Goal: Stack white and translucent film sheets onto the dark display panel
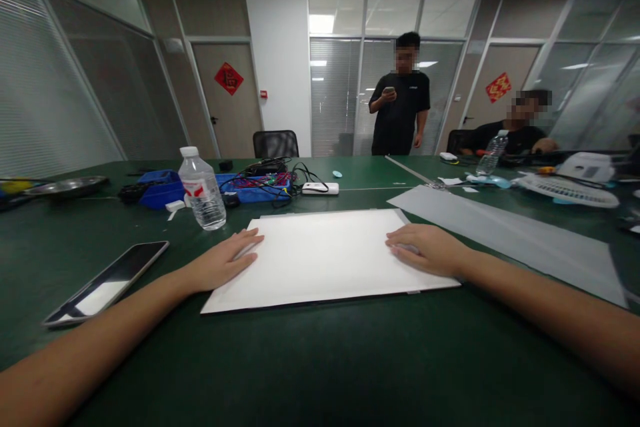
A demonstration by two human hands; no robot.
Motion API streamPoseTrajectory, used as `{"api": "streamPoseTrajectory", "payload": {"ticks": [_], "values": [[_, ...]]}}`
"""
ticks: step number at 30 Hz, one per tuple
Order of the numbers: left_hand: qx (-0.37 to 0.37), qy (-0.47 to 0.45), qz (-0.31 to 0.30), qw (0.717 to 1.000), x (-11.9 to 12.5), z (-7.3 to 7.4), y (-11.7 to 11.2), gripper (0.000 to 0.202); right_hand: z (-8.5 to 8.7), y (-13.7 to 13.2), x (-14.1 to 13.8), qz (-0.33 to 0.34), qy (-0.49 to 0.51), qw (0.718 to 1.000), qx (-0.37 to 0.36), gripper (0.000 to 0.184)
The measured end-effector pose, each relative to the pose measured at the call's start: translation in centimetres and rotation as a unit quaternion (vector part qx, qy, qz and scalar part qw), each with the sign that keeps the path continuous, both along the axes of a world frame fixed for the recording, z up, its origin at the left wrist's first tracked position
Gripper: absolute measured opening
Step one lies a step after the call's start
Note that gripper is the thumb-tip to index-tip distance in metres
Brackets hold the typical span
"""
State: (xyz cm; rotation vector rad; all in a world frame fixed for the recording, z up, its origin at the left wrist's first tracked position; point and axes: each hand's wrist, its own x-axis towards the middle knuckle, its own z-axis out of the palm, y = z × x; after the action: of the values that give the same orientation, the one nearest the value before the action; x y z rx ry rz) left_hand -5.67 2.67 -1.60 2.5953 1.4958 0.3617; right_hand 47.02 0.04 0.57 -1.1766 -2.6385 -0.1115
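Observation:
A white sheet of paper point(320, 257) lies flat on the green table point(320, 360) in front of me. A thin edge of something beneath it shows along the far and near sides. My left hand point(225, 257) rests flat on the sheet's left side, fingers stretched out. On its right side lies my right hand point(425, 250), fingers extended and pointing inward. Neither hand grips anything. Beyond my left hand stands a clear plastic water bottle point(204, 197) with a white cap.
Left of my forearm lies a tablet point(110, 283). Blue trays point(255, 190) with tangled cables sit behind the bottle, beside a white power strip point(321, 188). A translucent sheet point(505, 233) stretches to the right. One person point(403, 107) stands across the table; another point(515, 130) sits at right.

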Motion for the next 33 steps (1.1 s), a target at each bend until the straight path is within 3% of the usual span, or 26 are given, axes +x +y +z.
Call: {"api": "streamPoseTrajectory", "payload": {"ticks": [6, 11, 22, 27, 30, 33], "values": [[-0.006, -0.006, -0.011, 1.000, -0.3, 0.3, -0.1, 0.064, 0.1, 0.2, 0.2, 0.027, 0.012, 0.999, -0.037, 0.043], [-0.008, -0.012, -0.008, 1.000, 0.1, 0.4, -0.2, 0.070, 0.1, 0.2, 0.2, 0.042, 0.013, 0.997, -0.059, 0.043], [-0.057, -0.031, -0.005, 0.998, -0.4, 0.8, -0.3, 0.081, 0.7, 0.5, 1.2, 0.028, -0.007, 0.999, -0.034, 0.047], [-0.043, -0.034, 0.002, 0.998, -0.7, 0.4, 0.0, 0.079, 0.4, 3.2, 5.1, -0.064, -0.026, 0.997, 0.036, 0.051], [-0.035, -0.031, 0.001, 0.999, -0.9, 0.1, 0.2, 0.077, -0.4, 5.5, 9.7, -0.176, -0.050, 0.980, 0.072, 0.060], [-0.029, -0.022, 0.007, 0.999, -0.9, -0.1, 0.3, 0.077, -2.0, 7.5, 14.2, -0.293, -0.045, 0.954, 0.043, 0.075]]}}
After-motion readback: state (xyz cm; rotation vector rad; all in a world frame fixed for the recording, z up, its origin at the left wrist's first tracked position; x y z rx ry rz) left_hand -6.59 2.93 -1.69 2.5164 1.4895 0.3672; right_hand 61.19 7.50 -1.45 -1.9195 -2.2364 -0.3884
